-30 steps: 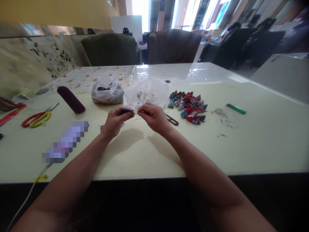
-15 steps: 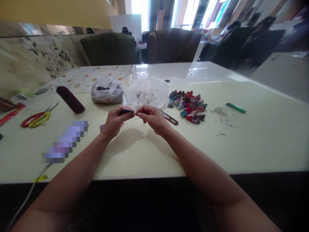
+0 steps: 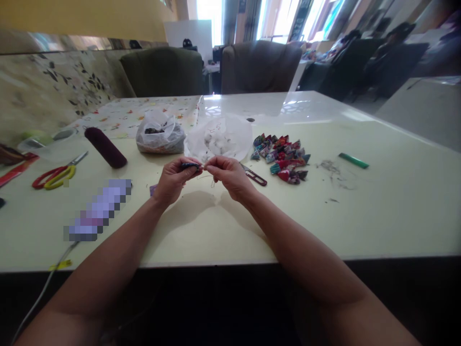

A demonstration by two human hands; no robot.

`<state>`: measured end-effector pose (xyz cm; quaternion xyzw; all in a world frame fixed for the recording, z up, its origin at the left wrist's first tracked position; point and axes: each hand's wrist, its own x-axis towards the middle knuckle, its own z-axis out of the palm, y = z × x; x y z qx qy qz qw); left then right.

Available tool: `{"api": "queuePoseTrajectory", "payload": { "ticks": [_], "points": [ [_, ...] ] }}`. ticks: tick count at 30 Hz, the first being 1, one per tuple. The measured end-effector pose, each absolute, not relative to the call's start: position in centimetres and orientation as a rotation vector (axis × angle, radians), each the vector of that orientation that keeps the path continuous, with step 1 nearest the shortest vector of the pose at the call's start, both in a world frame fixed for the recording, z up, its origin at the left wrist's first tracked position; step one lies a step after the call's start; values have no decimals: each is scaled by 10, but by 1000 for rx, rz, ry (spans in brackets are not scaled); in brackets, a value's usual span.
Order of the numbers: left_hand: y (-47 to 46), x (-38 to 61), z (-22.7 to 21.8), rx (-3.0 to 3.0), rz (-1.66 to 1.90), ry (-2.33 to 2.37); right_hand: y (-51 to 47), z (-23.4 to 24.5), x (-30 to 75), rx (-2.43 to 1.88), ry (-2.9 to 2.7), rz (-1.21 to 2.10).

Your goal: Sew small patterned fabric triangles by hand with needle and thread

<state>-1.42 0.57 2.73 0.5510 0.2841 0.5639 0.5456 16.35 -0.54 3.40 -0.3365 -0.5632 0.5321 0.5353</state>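
Over the middle of the table my left hand (image 3: 173, 180) is closed around a small dark blue piece of fabric (image 3: 190, 166). My right hand (image 3: 226, 175) pinches at the piece's right edge, fingertips against those of the left. What sits between the right fingertips is too small to make out; a thin thread (image 3: 212, 183) hangs below them. Under the left hand a bit of purple fabric (image 3: 153, 190) shows on the table. Thread snips (image 3: 255, 177) with dark red handles lie just right of my right hand.
Behind my hands are a bag with dark contents (image 3: 160, 137) and white stuffing on a plastic bag (image 3: 219, 139). Several small patterned fabric pieces (image 3: 284, 156) lie to the right, near a green strip (image 3: 354, 160). Scissors (image 3: 57, 175), a dark purple cylinder (image 3: 105, 148) and a pixelated object (image 3: 101, 209) are left.
Both hands stay almost in place, the right still pinching by the dark blue fabric. The view has shifted very slightly.
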Motion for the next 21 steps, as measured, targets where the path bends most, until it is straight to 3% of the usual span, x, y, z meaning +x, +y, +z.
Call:
{"api": "queuePoseTrajectory", "payload": {
  "ticks": [21],
  "points": [
    [9,-16,23,1411,1384,710,-8,41,168,-943,-1619,927]
  ]
}}
